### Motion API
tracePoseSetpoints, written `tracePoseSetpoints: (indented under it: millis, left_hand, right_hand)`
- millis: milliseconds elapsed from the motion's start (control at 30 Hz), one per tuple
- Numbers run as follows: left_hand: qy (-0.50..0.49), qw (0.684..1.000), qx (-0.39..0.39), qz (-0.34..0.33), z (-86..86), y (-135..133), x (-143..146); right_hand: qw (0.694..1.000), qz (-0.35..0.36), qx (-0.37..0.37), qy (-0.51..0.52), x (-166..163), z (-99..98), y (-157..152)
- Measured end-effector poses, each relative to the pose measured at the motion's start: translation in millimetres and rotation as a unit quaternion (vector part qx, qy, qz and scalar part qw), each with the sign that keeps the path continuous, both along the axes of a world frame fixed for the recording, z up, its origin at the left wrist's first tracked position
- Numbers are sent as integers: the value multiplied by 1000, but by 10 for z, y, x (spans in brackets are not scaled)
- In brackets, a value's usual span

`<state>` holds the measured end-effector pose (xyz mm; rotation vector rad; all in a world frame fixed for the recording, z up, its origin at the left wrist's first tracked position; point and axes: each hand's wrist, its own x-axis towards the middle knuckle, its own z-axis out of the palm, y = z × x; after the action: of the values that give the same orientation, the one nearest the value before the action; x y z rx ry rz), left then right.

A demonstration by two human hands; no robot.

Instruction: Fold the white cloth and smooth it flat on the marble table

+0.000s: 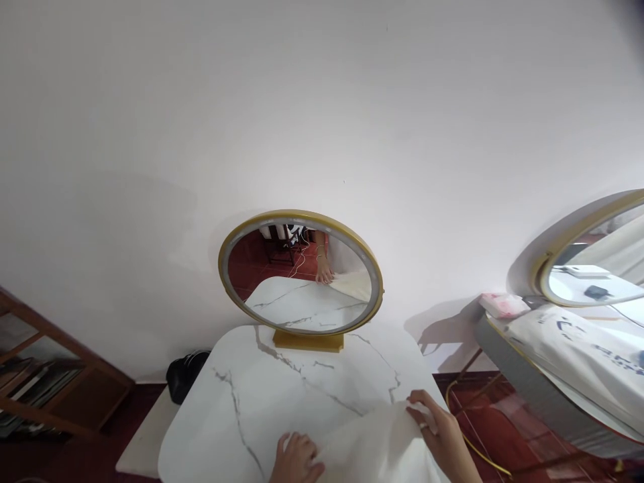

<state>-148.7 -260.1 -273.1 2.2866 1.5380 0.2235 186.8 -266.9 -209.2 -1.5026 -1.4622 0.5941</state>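
My left hand (295, 458) rests on the white marble tabletop (261, 396) at the near edge, fingers curled on the left edge of a white cloth (375, 443). My right hand (437, 433) lies on the cloth's right side, fingers closed over its upper corner, with a ring on one finger. The cloth lies flat between both hands. A round gold-framed mirror (300, 272) stands at the table's back and reflects a hand on the cloth.
A second round mirror (591, 251) stands on another table at the right, beside a pink packet (503, 305) and a white printed bag (578, 349). A wooden shelf (45, 382) is at left, a black bag (184, 376) on the floor, and a yellow cable (473, 439) runs over the red floor.
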Motion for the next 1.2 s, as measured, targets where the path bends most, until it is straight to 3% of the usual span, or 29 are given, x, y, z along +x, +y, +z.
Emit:
tracePoseSetpoints:
  millis: [100, 233, 433, 567, 667, 800, 900, 1000, 1067, 1200]
  left_hand:
    - [-47, 997, -45, 33, 247, -13, 0]
    - [-108, 986, -89, 92, 543, 0, 32]
    - [-179, 980, -41, 70, 924, 65, 122]
    - [-171, 984, 9, 56, 1127, 168, 107]
    - [-138, 988, 48, 39, 1291, 319, 57]
    - [-145, 978, 149, 5, 1703, 579, 38]
    - [-182, 954, 237, -1, 2101, 692, 77]
    - [-198, 942, 272, 1, 2384, 670, 102]
    - [-183, 949, 255, -10, 2449, 599, 91]
    - [-122, 979, 164, -17, 2379, 397, 37]
  right_hand:
    - [998, -49, 10, 26, 62, -4, -89]
    - [999, -38, -6, -10, 217, -102, -208]
    - [993, 19, -65, -97, 436, -48, -207]
    - [990, 18, -90, -105, 503, 157, -162]
    - [990, 60, -102, -79, 590, 396, -78]
    - [987, 128, -93, -29, 760, 855, 129]
    - [995, 95, -36, -5, 860, 1172, 256]
    - [998, 28, 44, 28, 900, 1334, 259]
    - [997, 10, 66, 31, 897, 1354, 190]
    - [998, 6, 59, -17, 883, 1288, -42]
